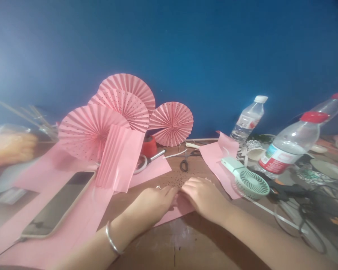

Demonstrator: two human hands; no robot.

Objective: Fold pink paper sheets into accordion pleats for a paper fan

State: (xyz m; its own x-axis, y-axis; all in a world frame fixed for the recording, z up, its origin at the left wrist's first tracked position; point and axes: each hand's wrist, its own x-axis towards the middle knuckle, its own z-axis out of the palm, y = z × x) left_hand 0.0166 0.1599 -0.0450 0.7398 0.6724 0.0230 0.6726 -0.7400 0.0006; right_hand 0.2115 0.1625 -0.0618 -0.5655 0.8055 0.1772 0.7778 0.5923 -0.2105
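Note:
My left hand (157, 204) and my right hand (204, 198) meet over a sheet of pink paper (173, 216) on the wooden table. The fingers of both hands are bent and pressed together on the paper, and they hide its far edge. A ring and a silver bangle (111, 240) are on the left hand and wrist. Beyond the fingers, small dark specks are scattered over the wood, with black-handled scissors (184, 165) behind them. A pleated strip of pink paper (119, 159) leans to the left of my left hand.
Round pink paper fans (173, 123) stand against the blue wall. A phone (59, 206) lies on pink sheets at left. To the right are a mint handheld fan (249, 182), a red-capped bottle (288, 150), a white-capped bottle (249, 120) and tangled cables (307, 213).

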